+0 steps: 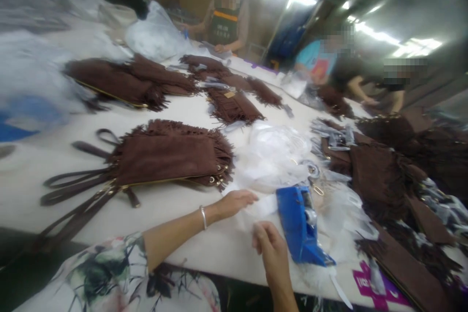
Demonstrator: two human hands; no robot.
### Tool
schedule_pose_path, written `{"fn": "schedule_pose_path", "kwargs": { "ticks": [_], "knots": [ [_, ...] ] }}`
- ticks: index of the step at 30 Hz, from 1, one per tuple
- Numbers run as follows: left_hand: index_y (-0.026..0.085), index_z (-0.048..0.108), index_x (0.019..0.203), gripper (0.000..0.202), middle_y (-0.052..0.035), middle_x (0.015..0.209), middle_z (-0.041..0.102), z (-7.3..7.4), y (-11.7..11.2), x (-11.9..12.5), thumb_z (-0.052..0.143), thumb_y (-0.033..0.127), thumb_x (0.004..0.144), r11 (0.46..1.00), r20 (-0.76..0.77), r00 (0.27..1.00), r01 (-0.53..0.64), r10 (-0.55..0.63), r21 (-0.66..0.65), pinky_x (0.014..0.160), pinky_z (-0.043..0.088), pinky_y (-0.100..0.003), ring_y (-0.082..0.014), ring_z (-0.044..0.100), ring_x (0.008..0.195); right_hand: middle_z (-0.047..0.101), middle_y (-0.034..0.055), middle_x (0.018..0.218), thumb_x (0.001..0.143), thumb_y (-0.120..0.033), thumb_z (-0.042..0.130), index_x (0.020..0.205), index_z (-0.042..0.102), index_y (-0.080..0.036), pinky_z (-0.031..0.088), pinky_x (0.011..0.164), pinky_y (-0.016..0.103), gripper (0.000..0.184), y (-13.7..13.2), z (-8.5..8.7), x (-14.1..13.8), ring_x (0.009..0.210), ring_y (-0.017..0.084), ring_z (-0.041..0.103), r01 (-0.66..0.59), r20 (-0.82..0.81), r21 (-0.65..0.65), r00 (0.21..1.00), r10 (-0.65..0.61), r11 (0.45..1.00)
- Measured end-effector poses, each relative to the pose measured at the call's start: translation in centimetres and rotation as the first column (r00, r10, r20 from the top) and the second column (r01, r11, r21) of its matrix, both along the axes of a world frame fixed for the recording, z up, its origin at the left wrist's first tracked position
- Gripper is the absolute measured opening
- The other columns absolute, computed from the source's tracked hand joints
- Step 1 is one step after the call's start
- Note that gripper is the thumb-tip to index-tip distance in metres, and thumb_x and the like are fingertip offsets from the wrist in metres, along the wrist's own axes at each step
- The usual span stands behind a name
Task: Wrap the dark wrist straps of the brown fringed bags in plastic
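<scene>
My left hand (pixel 236 202), a bangle on its wrist, reaches across the white table (pixel 175 214) and pinches the edge of a thin white plastic bag (pixel 256 207). My right hand (pixel 268 248) is below it, fingers curled on the same white plastic. A blue tool (pixel 298 226) lies just right of both hands. A brown suede fringed bag (pixel 164 158) with long straps lies flat to the left of my left hand.
More brown fringed bags (pixel 120 80) are spread over the far table and piled at the right (pixel 387 180). A heap of clear plastic bags (pixel 272 156) sits past my hands. Other people (pixel 226 22) work at the far side.
</scene>
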State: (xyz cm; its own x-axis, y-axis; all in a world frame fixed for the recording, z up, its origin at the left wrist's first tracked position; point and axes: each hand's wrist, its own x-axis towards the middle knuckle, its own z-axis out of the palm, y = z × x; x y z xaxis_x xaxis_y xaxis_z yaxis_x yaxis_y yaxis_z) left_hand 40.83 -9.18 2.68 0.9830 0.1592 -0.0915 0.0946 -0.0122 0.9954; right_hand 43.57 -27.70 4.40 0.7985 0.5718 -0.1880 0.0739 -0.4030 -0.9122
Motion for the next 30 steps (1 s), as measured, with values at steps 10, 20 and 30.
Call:
{"fn": "schedule_pose_path", "kwargs": {
  "ticks": [10, 20, 30],
  "knots": [
    [0.012, 0.065, 0.067, 0.033, 0.0001, 0.063, 0.061, 0.0, 4.9, -15.2, 0.081, 0.038, 0.055, 0.924, -0.271, 0.930, -0.312, 0.249, -0.221, 0.056, 0.037, -0.024, -0.0129, 0.050, 0.059, 0.049, -0.0048, 0.053, 0.081, -0.056, 0.062, 0.071, 0.055, -0.019, 0.033, 0.048, 0.021, 0.039, 8.6, -1.7, -6.2, 0.050, 0.011, 0.040, -0.124, -0.192, 0.105, 0.971, 0.143, 0.987],
    [0.015, 0.056, 0.065, 0.034, 0.0034, 0.059, 0.050, 0.8, 6.9, -27.6, 0.055, 0.042, 0.085, 0.864, -0.199, 0.841, -0.483, 0.502, 0.140, 0.051, 0.026, -0.022, -0.0111, 0.042, 0.059, 0.050, -0.0047, 0.053, 0.081, -0.050, 0.063, 0.072, 0.060, -0.018, 0.030, 0.047, 0.021, 0.034, 15.5, -2.1, -15.6, 0.048, 0.009, 0.039, -0.428, -0.311, 0.133, 0.838, 0.447, 0.894],
    [0.015, 0.055, 0.068, 0.033, 0.0002, 0.059, 0.060, -1.1, 9.1, -31.7, 0.074, 0.042, 0.070, 0.689, -0.285, 0.732, -0.681, 0.619, -0.251, 0.055, 0.035, -0.022, -0.0126, 0.052, 0.055, 0.055, -0.0043, 0.061, 0.075, -0.046, 0.071, 0.085, 0.058, -0.020, 0.034, 0.045, 0.020, 0.031, 19.6, -2.0, -18.9, 0.052, 0.011, 0.049, -0.430, -0.316, 0.193, 0.824, 0.471, 0.882]
  ]
}}
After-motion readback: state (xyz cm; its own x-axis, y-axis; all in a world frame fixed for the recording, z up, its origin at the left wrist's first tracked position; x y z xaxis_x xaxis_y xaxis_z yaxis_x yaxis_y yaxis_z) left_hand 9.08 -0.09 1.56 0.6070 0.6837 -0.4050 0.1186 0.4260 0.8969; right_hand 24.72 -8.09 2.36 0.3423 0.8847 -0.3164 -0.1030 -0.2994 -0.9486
